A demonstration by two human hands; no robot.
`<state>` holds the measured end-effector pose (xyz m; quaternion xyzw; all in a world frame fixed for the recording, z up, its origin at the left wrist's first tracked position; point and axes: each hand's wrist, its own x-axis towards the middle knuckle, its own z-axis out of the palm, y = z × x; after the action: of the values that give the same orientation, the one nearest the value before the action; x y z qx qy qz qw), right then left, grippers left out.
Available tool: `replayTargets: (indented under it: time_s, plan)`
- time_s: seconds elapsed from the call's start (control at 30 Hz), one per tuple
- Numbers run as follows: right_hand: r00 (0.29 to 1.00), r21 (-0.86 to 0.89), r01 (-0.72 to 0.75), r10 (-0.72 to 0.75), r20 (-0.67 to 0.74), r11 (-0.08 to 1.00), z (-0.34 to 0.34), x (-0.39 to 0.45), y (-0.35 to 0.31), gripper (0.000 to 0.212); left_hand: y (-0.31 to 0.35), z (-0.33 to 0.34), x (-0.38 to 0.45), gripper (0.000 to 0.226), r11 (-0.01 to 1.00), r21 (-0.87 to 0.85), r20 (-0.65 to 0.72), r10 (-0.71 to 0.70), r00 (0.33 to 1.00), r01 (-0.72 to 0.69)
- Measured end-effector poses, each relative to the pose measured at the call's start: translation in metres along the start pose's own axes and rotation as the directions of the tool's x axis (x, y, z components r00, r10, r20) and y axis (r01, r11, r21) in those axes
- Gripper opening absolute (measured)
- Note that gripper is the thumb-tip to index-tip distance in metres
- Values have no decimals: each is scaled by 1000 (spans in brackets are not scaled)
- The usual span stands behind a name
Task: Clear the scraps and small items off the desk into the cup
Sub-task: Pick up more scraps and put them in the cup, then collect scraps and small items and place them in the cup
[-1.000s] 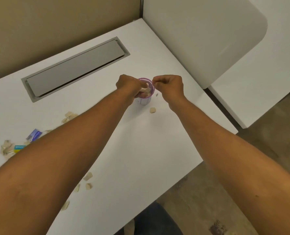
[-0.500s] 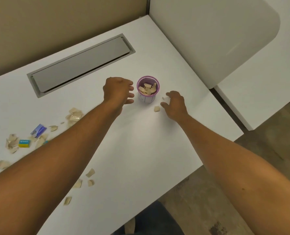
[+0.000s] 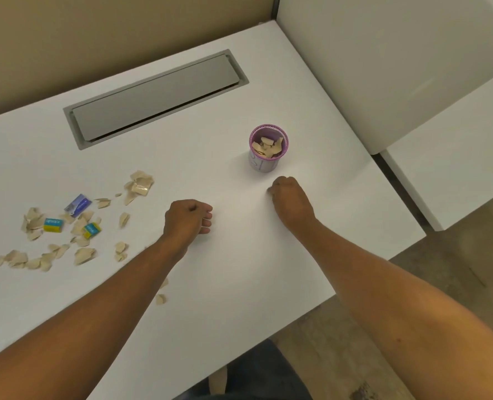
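A small purple-rimmed cup (image 3: 268, 157) stands upright on the white desk (image 3: 239, 269), partly filled with beige scraps. My right hand (image 3: 293, 202) rests just in front of it with its fingers closed, tips down on the desk; the scrap that lay there is hidden under them. To the left and apart from the cup, my left hand (image 3: 189, 219) hovers in a loose fist with nothing visible in it. Several beige scraps (image 3: 140, 183) and three small wrappers, one purple-blue (image 3: 78, 204) and two yellow-blue (image 3: 53, 225), lie scattered at the left.
A grey cable hatch (image 3: 155, 96) is set into the desk behind the scraps. A white rounded panel (image 3: 384, 67) rises at the right behind the cup. The desk's edge runs close to my right forearm, with floor beyond. Two more scraps (image 3: 161, 298) lie by my left forearm.
Both hands have left the cup's rim and drawn back toward me. My right hand dropped onto the scrap beside the cup and closed; my left hand moved left and curled.
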<state>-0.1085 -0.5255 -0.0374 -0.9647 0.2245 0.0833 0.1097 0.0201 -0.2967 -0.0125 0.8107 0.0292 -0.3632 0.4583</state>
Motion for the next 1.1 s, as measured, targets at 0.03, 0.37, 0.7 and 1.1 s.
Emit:
replayTargets:
  time_s: [0.03,0.37,0.7,1.1]
  plan:
    - [1000,-2,12,-12,14,1000,0,1,-2,30,-2,-1,0,23,1000,-7,2,2,1000,-2]
    - [736,313,271,14,-677,910,-81,15,-38,15,-12,-8,3,23,996,-85,-17,-6,1000,4]
    - [887,260,131,4,-462,957,-91,32,-50,13,2,-6,1,21,974,-220,-27,42,999,-47]
    - [905,279,272,-344,250,921,12,-40,-197,74,-67,-121,-23,24,859,410,-250,429,868,-307]
